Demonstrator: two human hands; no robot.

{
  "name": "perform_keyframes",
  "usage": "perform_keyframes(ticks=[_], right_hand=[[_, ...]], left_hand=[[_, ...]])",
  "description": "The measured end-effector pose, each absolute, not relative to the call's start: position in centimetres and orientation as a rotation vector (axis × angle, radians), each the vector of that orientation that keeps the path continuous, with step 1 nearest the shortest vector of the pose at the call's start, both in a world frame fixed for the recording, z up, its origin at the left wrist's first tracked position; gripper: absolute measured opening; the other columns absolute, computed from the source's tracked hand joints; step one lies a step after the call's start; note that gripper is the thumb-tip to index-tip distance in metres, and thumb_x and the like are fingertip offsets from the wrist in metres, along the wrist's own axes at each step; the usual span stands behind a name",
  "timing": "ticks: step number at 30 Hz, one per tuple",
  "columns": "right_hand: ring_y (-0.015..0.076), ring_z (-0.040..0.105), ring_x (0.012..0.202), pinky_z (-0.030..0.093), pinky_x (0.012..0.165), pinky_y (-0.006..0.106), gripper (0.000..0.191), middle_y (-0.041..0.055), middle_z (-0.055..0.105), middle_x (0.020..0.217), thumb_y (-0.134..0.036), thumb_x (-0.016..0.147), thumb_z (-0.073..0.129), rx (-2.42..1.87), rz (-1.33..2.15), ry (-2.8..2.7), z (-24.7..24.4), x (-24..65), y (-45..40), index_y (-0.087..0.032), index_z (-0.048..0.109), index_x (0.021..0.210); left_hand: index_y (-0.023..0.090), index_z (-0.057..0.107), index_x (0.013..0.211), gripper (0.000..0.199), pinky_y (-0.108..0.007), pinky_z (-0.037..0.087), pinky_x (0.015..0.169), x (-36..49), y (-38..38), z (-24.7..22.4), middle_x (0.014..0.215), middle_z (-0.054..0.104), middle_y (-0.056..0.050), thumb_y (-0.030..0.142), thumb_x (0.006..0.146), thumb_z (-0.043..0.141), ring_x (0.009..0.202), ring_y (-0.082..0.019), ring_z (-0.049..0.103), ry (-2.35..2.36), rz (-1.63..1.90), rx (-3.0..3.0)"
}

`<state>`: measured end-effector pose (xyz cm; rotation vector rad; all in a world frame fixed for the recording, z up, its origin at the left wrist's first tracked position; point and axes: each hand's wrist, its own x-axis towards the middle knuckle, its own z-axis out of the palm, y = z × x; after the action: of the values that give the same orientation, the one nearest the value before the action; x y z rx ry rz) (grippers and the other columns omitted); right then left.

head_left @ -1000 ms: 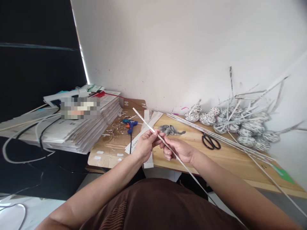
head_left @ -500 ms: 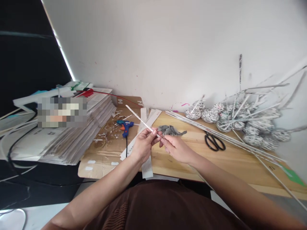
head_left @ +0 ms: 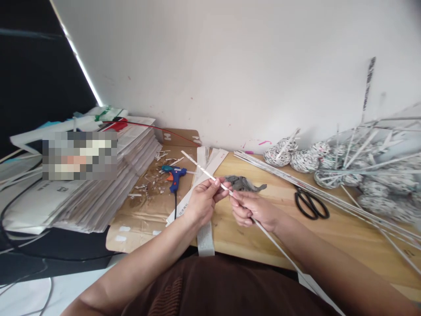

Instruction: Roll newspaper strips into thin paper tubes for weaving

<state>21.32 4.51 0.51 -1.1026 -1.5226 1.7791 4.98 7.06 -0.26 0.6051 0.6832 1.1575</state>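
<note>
A long, thin rolled-paper stick (head_left: 201, 168) slants across in front of me, between the table and my body. My left hand (head_left: 208, 197) pinches it between thumb and fingers, near its upper left part. Just to the right, my right hand (head_left: 251, 208) is closed around the same stick, whose lower end runs down past my right forearm. Behind my hands lies a crumpled grey cloth (head_left: 243, 183) on the wooden table. Flat paper strips (head_left: 205, 239) lie beneath and beyond my left hand.
A blue glue gun (head_left: 177, 177) rests on cardboard (head_left: 131, 226) among paper scraps. Stacked paper (head_left: 131, 171) stands left. On the right are black scissors (head_left: 311, 205), a bundle of paper sticks (head_left: 279, 173) and several woven paper shapes (head_left: 305, 161) against the wall (head_left: 213, 66).
My right hand has moved away from the left, down along the stick, so the two stand apart. More of the stick's lower length shows. The view has shifted slightly left.
</note>
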Motion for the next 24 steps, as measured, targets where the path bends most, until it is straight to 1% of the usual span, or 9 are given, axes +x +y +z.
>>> perform_keyframes(ticks=[2,5,8,10,13,15,18,20,24], right_hand=[[0.0106,0.033,0.039,0.036,0.046,0.026,0.042,-0.0094,0.030,0.047,-0.059,0.094,0.035,-1.107,1.811,-1.499,0.5,21.4,4.8,-0.022,0.047,0.080],[0.0148,0.053,0.059,0.043,0.062,0.030,0.039,0.0006,0.055,0.065,-0.055,0.094,0.042,-1.270,1.302,-1.803,0.9,21.3,5.0,-0.019,0.057,0.086],[0.0174,0.057,0.075,0.042,0.074,0.032,0.038,0.0051,0.062,0.079,-0.051,0.095,0.043,-1.286,0.978,-1.948,1.1,21.3,5.0,-0.019,0.058,0.080],[0.0142,0.051,0.057,0.042,0.061,0.030,0.043,0.0001,0.053,0.061,-0.054,0.095,0.038,-1.245,1.261,-1.837,1.0,21.5,5.0,-0.020,0.052,0.074],[0.0104,0.030,0.037,0.034,0.044,0.025,0.045,-0.0101,0.025,0.044,-0.060,0.094,0.031,-1.064,1.859,-1.529,0.7,22.0,5.2,-0.022,0.041,0.071],[0.0109,0.032,0.037,0.035,0.045,0.026,0.044,-0.0102,0.028,0.044,-0.061,0.093,0.034,-1.067,1.867,-1.542,0.7,22.2,5.3,-0.022,0.044,0.075],[0.0171,0.056,0.059,0.043,0.061,0.031,0.034,0.0004,0.057,0.064,-0.052,0.093,0.045,-1.268,1.194,-1.925,0.9,22.2,5.2,-0.019,0.056,0.091],[0.0220,0.063,0.080,0.042,0.072,0.033,0.026,0.0072,0.066,0.086,-0.042,0.096,0.044,-1.343,0.699,-2.123,1.1,22.1,4.9,-0.019,0.057,0.099],[0.0210,0.062,0.074,0.036,0.063,0.030,0.024,0.0084,0.067,0.085,-0.037,0.099,0.040,-1.456,0.340,-2.246,1.3,21.8,4.4,-0.018,0.055,0.096]], left_hand=[[0.010,0.067,0.088,0.018,-0.023,0.056,0.074,5.1,7.2,-0.1,0.082,0.073,-0.009,0.026,0.080,0.072,0.078,-0.016,0.071,0.685,1.142,0.614],[0.011,0.066,0.089,0.018,-0.024,0.056,0.073,5.3,7.3,-0.1,0.083,0.073,-0.009,0.028,0.082,0.070,0.078,-0.017,0.071,0.703,1.162,0.643],[0.010,0.066,0.087,0.020,-0.024,0.056,0.072,5.4,7.4,0.0,0.081,0.073,-0.010,0.029,0.083,0.068,0.075,-0.016,0.070,0.728,1.184,0.671],[0.010,0.066,0.087,0.020,-0.023,0.056,0.070,5.5,7.5,0.0,0.079,0.073,-0.009,0.029,0.082,0.069,0.074,-0.016,0.070,0.726,1.170,0.675],[0.010,0.066,0.089,0.022,-0.021,0.055,0.070,5.5,7.4,0.1,0.082,0.073,-0.009,0.029,0.081,0.070,0.077,-0.015,0.070,0.684,1.166,0.669],[0.010,0.065,0.090,0.023,-0.021,0.055,0.072,5.6,7.4,0.2,0.084,0.073,-0.009,0.030,0.082,0.070,0.079,-0.015,0.070,0.666,1.169,0.671],[0.010,0.064,0.091,0.024,-0.023,0.056,0.073,5.8,7.4,0.3,0.084,0.073,-0.010,0.032,0.082,0.069,0.078,-0.016,0.071,0.666,1.159,0.681],[0.010,0.064,0.091,0.025,-0.024,0.056,0.074,5.9,7.5,0.4,0.085,0.073,-0.009,0.033,0.082,0.070,0.080,-0.016,0.071,0.654,1.176,0.700],[0.011,0.065,0.090,0.029,-0.022,0.056,0.074,5.7,7.6,0.7,0.082,0.071,-0.006,0.034,0.076,0.076,0.079,-0.014,0.069,0.648,1.233,0.715]])
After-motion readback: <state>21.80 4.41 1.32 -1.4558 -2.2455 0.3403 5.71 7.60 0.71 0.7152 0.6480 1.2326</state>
